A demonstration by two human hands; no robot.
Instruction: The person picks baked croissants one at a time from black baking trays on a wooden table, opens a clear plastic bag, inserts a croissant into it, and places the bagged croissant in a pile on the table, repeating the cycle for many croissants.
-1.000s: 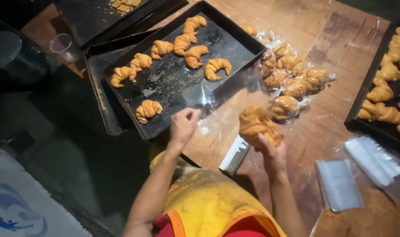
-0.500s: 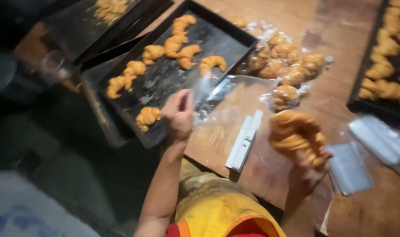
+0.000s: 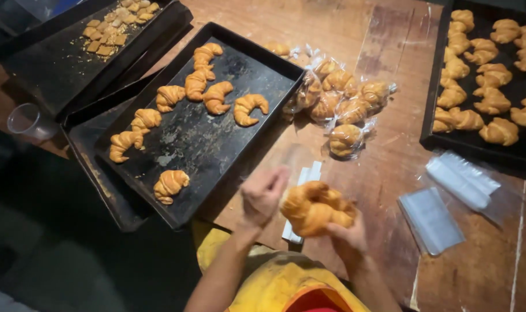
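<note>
The right hand (image 3: 347, 234) cups a clump of croissants (image 3: 316, 208) from below, its fingers curled up around them; they look wrapped in thin clear film, though motion blur makes that hard to confirm. The left hand (image 3: 263, 195) is loosely closed, fingertips pinched at the clump's left edge, touching it. Both forearms rise from the bottom of the view over a yellow apron (image 3: 274, 283), and the hands meet above the near edge of the wooden table (image 3: 390, 46).

Just under the hands lies a white strip-like stack (image 3: 300, 202), partly hidden by the clump. To the left sits a black baking tray (image 3: 194, 144) with loose croissants scattered on it, resting on another dark tray. A further tray (image 3: 61, 63) at the upper left holds small square biscuits (image 3: 110, 32), and a clear plastic cup (image 3: 29, 121) stands beside it. Beyond the hands, bagged croissants (image 3: 338, 98) lie in a pile. A full tray of croissants (image 3: 488, 75) is at the right, with flat clear plastic bags (image 3: 442, 196) near it.
</note>
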